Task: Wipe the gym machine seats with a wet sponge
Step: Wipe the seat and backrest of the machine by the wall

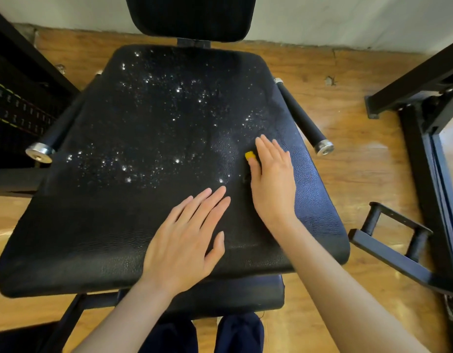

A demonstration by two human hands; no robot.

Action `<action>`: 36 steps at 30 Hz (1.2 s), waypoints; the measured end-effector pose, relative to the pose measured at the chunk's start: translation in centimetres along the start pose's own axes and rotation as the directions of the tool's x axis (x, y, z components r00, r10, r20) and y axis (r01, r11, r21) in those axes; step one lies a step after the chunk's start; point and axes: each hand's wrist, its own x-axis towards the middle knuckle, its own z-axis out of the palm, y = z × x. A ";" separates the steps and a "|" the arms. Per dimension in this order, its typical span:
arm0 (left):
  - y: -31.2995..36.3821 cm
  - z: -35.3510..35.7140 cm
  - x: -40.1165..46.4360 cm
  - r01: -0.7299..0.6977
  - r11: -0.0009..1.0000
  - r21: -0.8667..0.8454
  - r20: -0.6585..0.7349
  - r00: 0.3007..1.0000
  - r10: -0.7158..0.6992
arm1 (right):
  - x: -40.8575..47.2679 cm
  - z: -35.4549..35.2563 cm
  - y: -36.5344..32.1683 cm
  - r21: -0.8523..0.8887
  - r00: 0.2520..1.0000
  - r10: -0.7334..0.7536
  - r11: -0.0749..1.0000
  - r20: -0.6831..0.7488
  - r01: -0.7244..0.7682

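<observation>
A wide black padded seat (pixel 133 220) of a gym machine fills the middle of the head view, its far half glistening with water drops. My right hand (pixel 272 179) lies flat with straight fingers on the seat's right side, pressing down on a yellow sponge (pixel 250 155); only a small corner of the sponge shows at the fingers' left edge. My left hand (pixel 184 240) rests flat on the near middle of the seat, fingers straight and spread a little, holding nothing.
A black backrest pad (pixel 189 16) rises behind the seat. Two black handles with chrome ends (pixel 323 147) (pixel 39 151) flank it. Black frame beams (pixel 424 80) and a foot bracket (pixel 396 240) stand on the wooden floor at right; a weight stack (pixel 19 110) at left.
</observation>
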 end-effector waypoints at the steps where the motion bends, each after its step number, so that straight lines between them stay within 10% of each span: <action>1: 0.0 0.0 0.0 -0.002 1.000 -0.006 0.002 1.000 0.002 | -1.0 -0.1 0.0 -0.001 1.000 -0.002 1.000 -0.007 0.002; 36: -4.4 -0.7 -3.1 0.042 0.999 -0.016 -0.036 0.998 -0.043 | -7.8 0.5 -2.7 -0.078 0.993 -0.120 0.990 -0.011 0.119</action>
